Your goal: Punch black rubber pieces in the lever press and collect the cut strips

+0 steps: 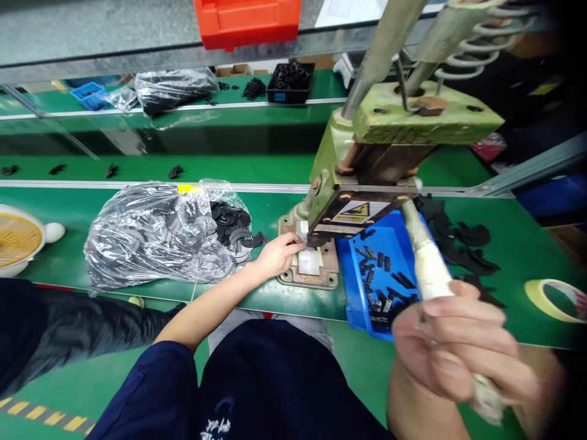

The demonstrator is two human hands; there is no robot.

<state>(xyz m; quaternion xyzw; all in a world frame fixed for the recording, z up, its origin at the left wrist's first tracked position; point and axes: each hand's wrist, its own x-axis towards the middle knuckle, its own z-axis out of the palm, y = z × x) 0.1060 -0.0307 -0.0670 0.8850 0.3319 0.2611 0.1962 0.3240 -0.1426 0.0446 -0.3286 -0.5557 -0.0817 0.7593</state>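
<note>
A green hand press (394,122) stands on the green bench. My right hand (458,348) is wrapped round the white-taped press lever (426,256), close to the camera. My left hand (277,253) reaches to the metal base plate (309,269) under the press head, fingertips pinched at a small part I cannot make out. A clear plastic bag of black curved parts (156,235) lies left of that hand, with loose ones spilling out (233,229).
A blue tray (358,281) with several small black pieces sits under the press on the right. Black offcuts (463,244) lie beyond it, a tape roll (557,299) far right, a yellow fan (18,238) far left. Orange bin (247,21) on the shelf above.
</note>
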